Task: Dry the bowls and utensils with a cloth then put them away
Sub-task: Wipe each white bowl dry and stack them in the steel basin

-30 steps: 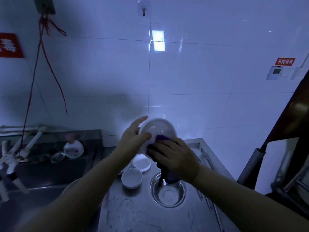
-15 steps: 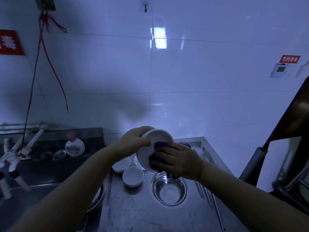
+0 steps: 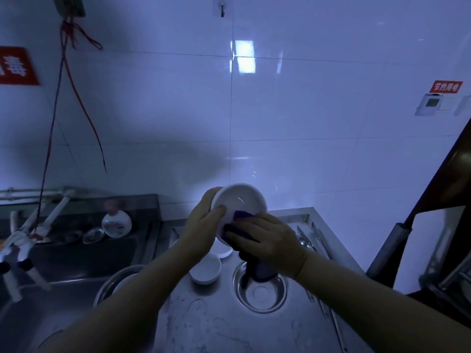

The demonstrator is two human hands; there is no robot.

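Observation:
My left hand point(image 3: 202, 225) grips a white bowl point(image 3: 240, 202) by its left rim, held up and tilted so its inside faces me. My right hand point(image 3: 265, 240) presses a purple cloth point(image 3: 240, 216) against the bowl's lower inside edge; the cloth's dark tail hangs down below my wrist. On the steel counter point(image 3: 229, 322) under my hands sit a small white bowl point(image 3: 205, 272), part of another white dish point(image 3: 224, 250) and a steel bowl point(image 3: 260, 293). A spoon and other utensils point(image 3: 309, 242) lie at the counter's right edge.
A sink point(image 3: 76, 250) lies to the left with a soap bottle point(image 3: 116, 222), small metal dishes and a tap. A steel basin point(image 3: 114, 281) sits beside my left forearm. White tiled wall stands behind. A dark cabinet with a white panel point(image 3: 430, 250) is at right.
The bowl has turned in my left hand so its inside now faces me, and the cloth has shifted to the inner lower rim.

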